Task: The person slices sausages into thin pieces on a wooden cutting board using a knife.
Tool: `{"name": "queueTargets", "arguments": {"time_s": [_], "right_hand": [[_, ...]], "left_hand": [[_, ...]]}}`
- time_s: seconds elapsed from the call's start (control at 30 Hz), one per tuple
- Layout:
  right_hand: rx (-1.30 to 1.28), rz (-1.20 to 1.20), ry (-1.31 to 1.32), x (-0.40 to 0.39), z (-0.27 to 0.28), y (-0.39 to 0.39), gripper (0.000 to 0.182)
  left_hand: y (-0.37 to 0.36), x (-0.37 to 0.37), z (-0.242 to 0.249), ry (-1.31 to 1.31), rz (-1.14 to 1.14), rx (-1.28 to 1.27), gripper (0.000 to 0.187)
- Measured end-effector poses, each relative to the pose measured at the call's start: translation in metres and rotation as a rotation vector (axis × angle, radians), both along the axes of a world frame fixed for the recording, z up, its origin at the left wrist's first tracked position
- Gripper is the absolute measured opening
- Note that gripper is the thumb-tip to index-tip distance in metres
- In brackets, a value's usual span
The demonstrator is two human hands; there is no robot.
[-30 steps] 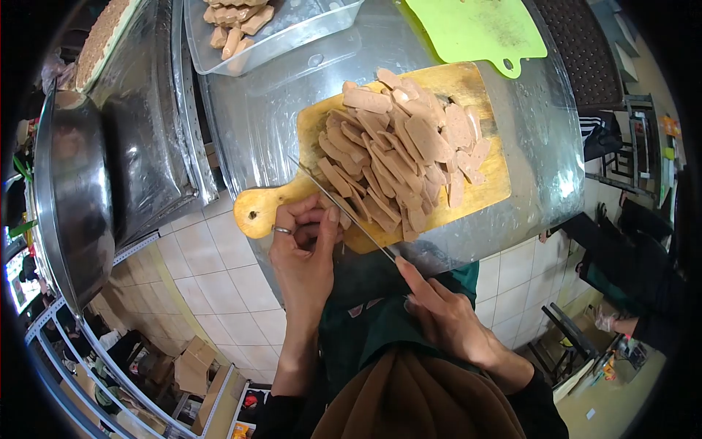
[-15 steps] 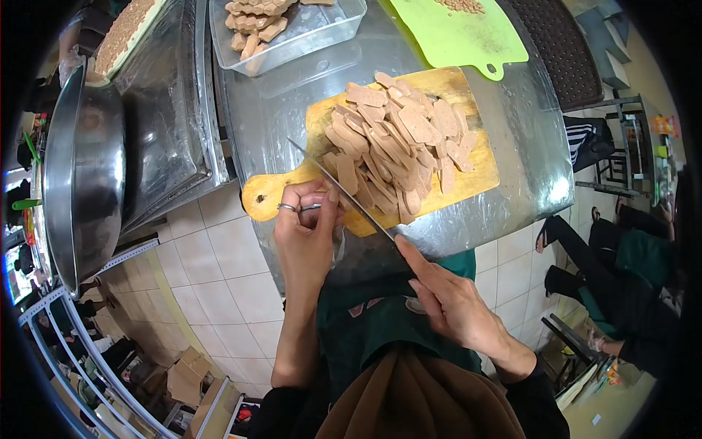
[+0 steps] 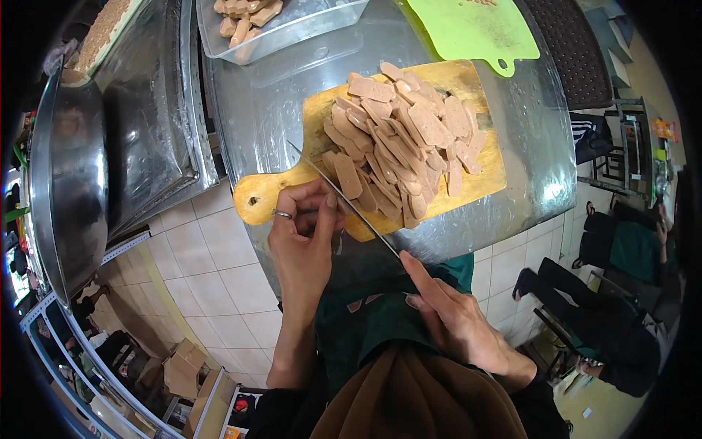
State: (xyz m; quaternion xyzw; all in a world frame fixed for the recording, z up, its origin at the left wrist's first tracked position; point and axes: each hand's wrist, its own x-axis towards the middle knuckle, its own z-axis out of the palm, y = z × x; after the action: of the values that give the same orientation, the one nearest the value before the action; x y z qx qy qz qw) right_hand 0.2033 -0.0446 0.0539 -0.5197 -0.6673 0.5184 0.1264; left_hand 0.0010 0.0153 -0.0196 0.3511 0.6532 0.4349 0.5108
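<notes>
A wooden cutting board (image 3: 484, 192) with a handle lies on the metal table, bearing a heap of pinkish-brown slices (image 3: 395, 139), perhaps sausage or pressed meat. My right hand (image 3: 461, 318) is closed round the handle of a long knife (image 3: 349, 205), its index finger stretched along the top. The blade slants up and left across the board's near edge, beside the heap. Close to the blade is my left hand (image 3: 303, 230), fingers curled in toward the thumb, a ring on one finger. What those fingers hold, if anything, is hidden.
A clear plastic tub (image 3: 289, 35) holding uncut brown pieces (image 3: 245, 25) stands at the back. Behind the heap lies a green cutting board (image 3: 475, 29). A large metal bowl (image 3: 69, 183) is at the left. People in dark clothes (image 3: 585, 293) are on the right.
The view has shifted slightly, so the tub and bowl sit further up and left. My left thumb and fingers have opened a little apart beside the blade. The knife stays in my right hand.
</notes>
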Motion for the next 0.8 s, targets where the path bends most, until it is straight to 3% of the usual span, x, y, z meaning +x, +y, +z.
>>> {"name": "queueTargets", "arguments": {"time_s": [0.8], "right_hand": [[0.146,-0.036,0.024,-0.016,-0.038,0.005,0.068]], "left_hand": [[0.002,0.004,0.007,0.073,0.013,-0.029,0.022]]}}
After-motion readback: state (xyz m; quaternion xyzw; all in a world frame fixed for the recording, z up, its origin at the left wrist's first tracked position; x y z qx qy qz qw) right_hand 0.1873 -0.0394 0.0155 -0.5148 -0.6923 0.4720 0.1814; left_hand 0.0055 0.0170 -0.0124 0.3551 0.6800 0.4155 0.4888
